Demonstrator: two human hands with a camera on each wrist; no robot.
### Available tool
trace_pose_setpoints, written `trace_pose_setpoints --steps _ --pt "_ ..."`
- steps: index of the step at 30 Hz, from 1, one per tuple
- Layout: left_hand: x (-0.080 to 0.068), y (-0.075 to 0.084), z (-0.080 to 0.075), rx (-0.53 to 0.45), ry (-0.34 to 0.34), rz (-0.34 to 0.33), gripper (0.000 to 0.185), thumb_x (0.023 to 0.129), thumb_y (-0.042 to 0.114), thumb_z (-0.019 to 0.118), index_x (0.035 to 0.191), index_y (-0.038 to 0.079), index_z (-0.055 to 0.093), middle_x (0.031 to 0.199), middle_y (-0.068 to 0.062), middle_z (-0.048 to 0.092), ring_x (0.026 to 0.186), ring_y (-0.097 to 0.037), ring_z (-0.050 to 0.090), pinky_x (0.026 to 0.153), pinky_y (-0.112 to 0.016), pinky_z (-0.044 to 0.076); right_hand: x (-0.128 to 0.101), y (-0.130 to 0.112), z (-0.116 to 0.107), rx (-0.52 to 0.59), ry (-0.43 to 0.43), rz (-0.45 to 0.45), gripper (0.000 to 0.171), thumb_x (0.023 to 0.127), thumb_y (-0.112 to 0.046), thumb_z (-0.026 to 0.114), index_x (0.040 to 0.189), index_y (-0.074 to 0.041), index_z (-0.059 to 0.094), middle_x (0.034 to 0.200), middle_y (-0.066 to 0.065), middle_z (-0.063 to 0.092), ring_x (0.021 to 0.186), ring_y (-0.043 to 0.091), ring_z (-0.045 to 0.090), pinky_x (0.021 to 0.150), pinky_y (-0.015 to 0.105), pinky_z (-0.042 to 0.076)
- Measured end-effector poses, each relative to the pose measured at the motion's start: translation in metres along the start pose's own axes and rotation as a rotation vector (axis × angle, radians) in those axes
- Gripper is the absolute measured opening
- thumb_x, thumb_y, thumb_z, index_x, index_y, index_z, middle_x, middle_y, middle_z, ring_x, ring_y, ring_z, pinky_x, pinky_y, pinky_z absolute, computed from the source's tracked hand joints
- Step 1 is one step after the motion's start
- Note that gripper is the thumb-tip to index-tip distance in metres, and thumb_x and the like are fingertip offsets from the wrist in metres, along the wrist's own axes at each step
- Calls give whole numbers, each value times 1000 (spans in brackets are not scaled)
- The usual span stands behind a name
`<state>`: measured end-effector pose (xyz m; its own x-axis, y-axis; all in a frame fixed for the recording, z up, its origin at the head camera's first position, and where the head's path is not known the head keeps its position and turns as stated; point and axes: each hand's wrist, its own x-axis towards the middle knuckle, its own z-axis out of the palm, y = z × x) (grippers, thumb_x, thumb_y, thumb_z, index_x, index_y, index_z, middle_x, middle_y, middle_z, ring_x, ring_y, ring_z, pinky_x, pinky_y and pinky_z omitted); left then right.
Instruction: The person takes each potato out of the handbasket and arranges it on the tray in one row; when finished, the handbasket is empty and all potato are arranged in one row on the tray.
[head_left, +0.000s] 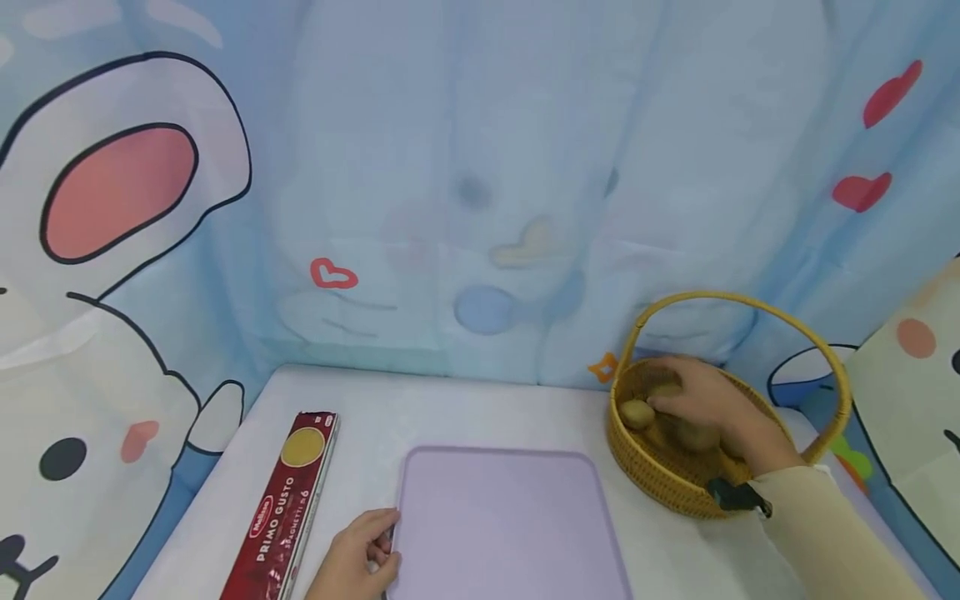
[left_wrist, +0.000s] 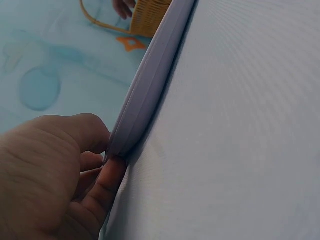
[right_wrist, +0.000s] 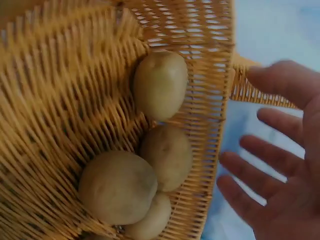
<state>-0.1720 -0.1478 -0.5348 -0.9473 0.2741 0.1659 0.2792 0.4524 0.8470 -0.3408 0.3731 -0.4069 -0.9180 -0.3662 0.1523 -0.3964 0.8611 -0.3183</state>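
Note:
My left hand [head_left: 360, 554] is at the left edge of a flat lilac tray [head_left: 510, 525]. In the left wrist view, the thumb and fingers [left_wrist: 112, 172] pinch the tray's rim [left_wrist: 145, 95]. My right hand [head_left: 693, 396] reaches over a woven wicker basket [head_left: 652, 475] with a tall arched handle. Its fingers [right_wrist: 275, 152] are spread and relaxed in the right wrist view, holding nothing. Several potatoes lie in the basket: a pale one [right_wrist: 161, 86], a large round one [right_wrist: 117, 187], one beside it [right_wrist: 167, 157] and a smaller one partly hidden below.
Left of the tray lies a long red spaghetti packet [head_left: 281, 508]. The white table [head_left: 360, 433] ends at a blue cartoon-printed curtain [head_left: 420, 208] behind and at both sides. The basket's handle [head_left: 750, 302] arches high near the right forearm.

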Motion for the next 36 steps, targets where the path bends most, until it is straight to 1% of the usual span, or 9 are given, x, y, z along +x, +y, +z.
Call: trace_pose_setpoints --steps 4,9,13,16,20,25,29,32,36 --pt "0 0 0 -3 -7 -7 48 80 -1 70 125 -12 57 96 -2 56 76 -3 54 67 -20 52 9 8 6 -7 -17 -6 53 83 -29 76 125 0 61 122 20 62 111 42 56 90 56 44" --pt "1 -1 0 -9 -19 -7 49 80 -1 70 126 -13 56 105 -6 57 77 -2 54 67 -20 52 16 13 11 -5 -89 5 50 83 -31 76 122 -3 64 116 16 65 105 39 59 85 53 47" --pt "2 -1 0 -14 -21 -3 49 81 -1 70 126 -12 56 107 -6 57 78 -2 54 68 -20 52 18 14 12 9 -175 40 53 84 -33 75 125 -1 62 117 17 63 105 39 59 84 52 48" --pt "2 -3 0 -13 -19 0 48 81 0 69 126 -12 56 106 -6 57 77 -2 54 68 -20 52 19 14 15 55 -261 59 58 84 -33 75 127 2 59 119 19 62 106 38 58 85 51 49" --pt "3 -5 0 -16 -25 -3 48 81 0 69 126 -12 56 106 -5 57 77 -2 54 68 -20 52 21 15 20 97 -334 37 56 81 -29 76 125 2 60 118 17 63 105 34 59 84 48 49" --pt "3 -8 1 -22 -34 11 47 82 2 70 125 -12 57 104 -4 57 77 -1 55 68 -20 52 24 18 27 138 -361 29 52 77 -22 80 121 -1 63 110 8 64 93 23 57 77 39 48" --pt "2 -10 1 -26 -33 40 46 82 2 70 124 -13 57 106 -6 58 75 0 54 66 -20 52 25 16 34 202 -367 60 46 76 -14 79 118 -2 63 104 6 62 89 21 54 74 37 46" --pt "3 -9 -1 -31 -35 52 46 82 2 70 123 -13 58 106 -7 58 74 1 54 65 -20 52 27 17 38 193 -355 50 42 76 -13 78 114 -4 64 102 4 62 88 20 54 74 37 46" --pt "4 -8 -2 -35 -33 46 46 82 2 70 123 -13 58 106 -8 58 74 0 54 65 -20 52 31 21 37 103 -322 9 41 76 -22 81 112 -11 66 101 -2 63 87 17 54 74 35 46"
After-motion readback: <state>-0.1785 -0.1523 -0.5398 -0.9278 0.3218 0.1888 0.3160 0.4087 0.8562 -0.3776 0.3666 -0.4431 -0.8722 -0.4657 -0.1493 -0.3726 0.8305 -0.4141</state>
